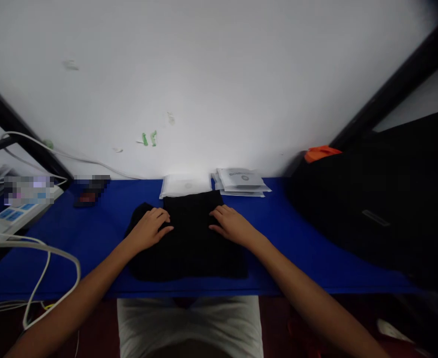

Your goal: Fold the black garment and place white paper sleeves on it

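Note:
A black piece of folded cloth (192,238) lies on the blue tabletop in front of me, too dark to show what garment it may be. My left hand (152,227) rests on its left part, fingers stretched out and the thumb apart. On the opposite side, my right hand (231,224) lies over the cloth's right edge in a similar pose, also open. Both palms face down and touch the fabric. The narrower upper part of the cloth reaches the white flat packet (186,185) behind it.
Several flat packets (243,180) are stacked by the wall. A large black bag or cloth bulk (353,209) with an orange piece (321,153) fills the right side. At left are a power strip (21,211), white cables (64,252) and a dark blurred object (92,191).

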A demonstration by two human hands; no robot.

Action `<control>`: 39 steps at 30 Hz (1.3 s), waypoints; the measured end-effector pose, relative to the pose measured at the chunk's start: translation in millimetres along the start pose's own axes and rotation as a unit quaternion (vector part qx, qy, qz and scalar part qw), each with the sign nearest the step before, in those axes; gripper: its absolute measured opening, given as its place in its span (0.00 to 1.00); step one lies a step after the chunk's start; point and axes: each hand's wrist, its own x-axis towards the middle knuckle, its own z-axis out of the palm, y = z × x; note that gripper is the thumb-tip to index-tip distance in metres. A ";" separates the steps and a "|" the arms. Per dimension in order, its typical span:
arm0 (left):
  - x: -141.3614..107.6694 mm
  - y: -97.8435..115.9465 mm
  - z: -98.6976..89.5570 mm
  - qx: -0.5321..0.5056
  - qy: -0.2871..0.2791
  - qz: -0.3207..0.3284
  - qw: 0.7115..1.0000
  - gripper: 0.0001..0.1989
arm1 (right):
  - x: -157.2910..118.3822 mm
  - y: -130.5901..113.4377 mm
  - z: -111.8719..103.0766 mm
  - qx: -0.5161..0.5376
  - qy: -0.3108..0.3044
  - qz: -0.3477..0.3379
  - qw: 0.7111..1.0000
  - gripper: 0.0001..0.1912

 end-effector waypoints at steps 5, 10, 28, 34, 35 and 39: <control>-6.5 28.3 -44.4 -0.041 -0.042 0.001 0.998 0.09 | -27.2 -1.4 -28.6 0.105 0.002 -0.032 0.994 0.06; -19.9 54.5 -80.6 -0.235 -0.280 -0.063 0.929 0.12 | -48.1 9.9 -46.8 0.321 -0.123 -0.036 0.938 0.12; -38.6 32.3 11.0 0.020 -0.119 0.000 0.993 0.48 | 21.3 109.4 -11.2 -0.170 0.137 0.164 0.962 0.17; -34.0 46.0 16.4 -0.009 0.090 -0.048 0.995 0.53 | 7.2 -2.2 -32.8 -0.155 0.223 -0.023 0.962 0.17; -32.6 50.1 15.7 0.001 0.152 -0.037 0.988 0.49 | 4.8 -23.8 -31.1 -0.153 0.223 -0.057 0.961 0.16; -27.4 61.8 5.4 0.042 0.234 0.116 0.964 0.14 | -4.2 -74.1 -12.4 -0.137 0.199 -0.135 0.961 0.13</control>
